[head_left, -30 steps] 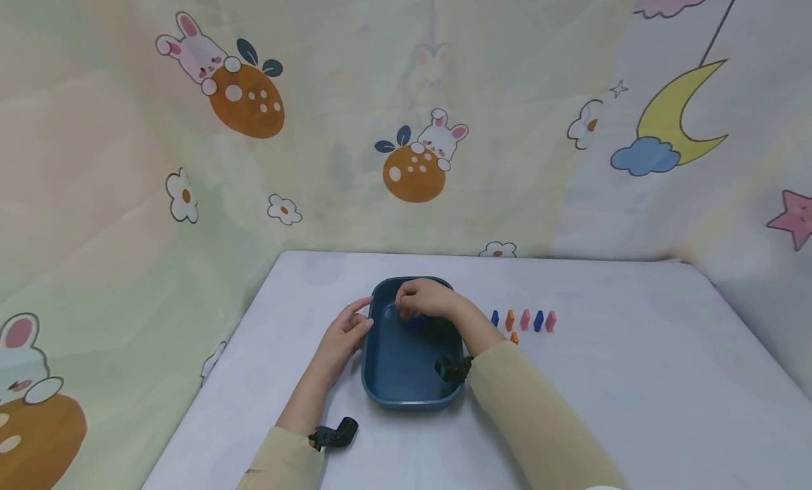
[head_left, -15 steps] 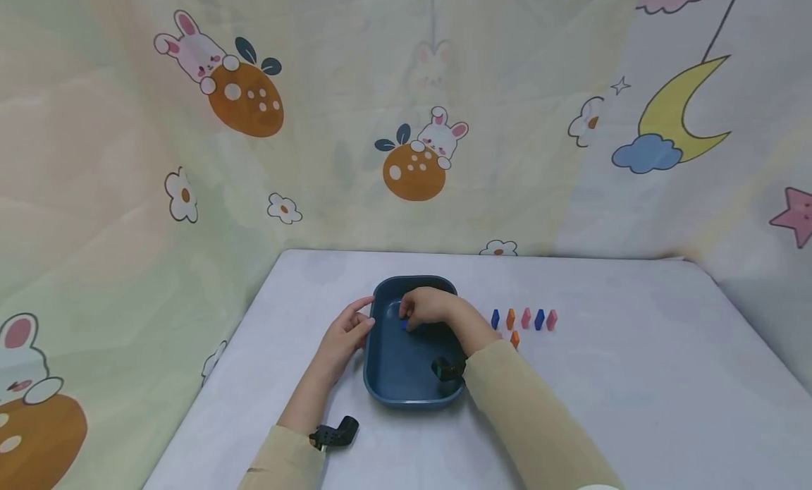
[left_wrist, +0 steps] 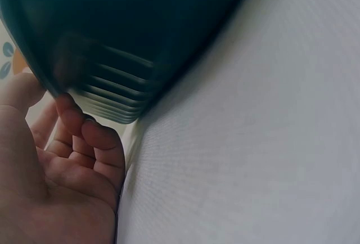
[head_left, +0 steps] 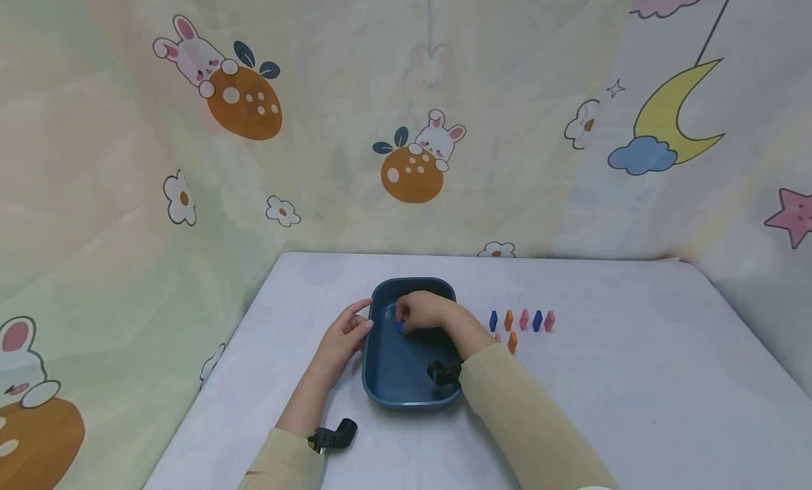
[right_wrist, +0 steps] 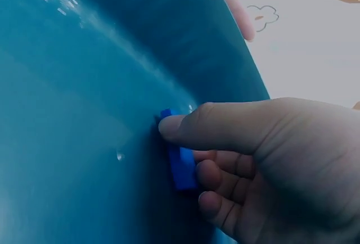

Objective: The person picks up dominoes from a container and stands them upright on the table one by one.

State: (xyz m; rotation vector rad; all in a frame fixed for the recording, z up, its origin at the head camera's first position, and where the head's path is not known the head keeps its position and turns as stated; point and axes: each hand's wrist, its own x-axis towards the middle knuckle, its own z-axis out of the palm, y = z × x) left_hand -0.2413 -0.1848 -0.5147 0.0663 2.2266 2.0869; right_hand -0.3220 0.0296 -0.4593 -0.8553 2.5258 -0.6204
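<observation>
A deep blue plastic tray with rounded corners stands on the white table. My left hand holds its left side, with the thumb and index fingertips at the rim; in the left wrist view the other fingers are curled against the outer wall. Inside the tray, my right hand pinches a small blue block between thumb and fingers, close to the tray's floor. The right wrist view shows the thumb tip over one end of the block. Whether the block touches the floor I cannot tell.
To the right of the tray, small blocks stand in a row: blue, orange, pink, blue and pink. In front are another orange block and a partly hidden pink one. A patterned curtain hangs behind.
My right hand has lowered and come slightly nearer inside the tray, making the blue block visible at its fingertips. A pink block now shows beside my right sleeve. The left hand stays put.
</observation>
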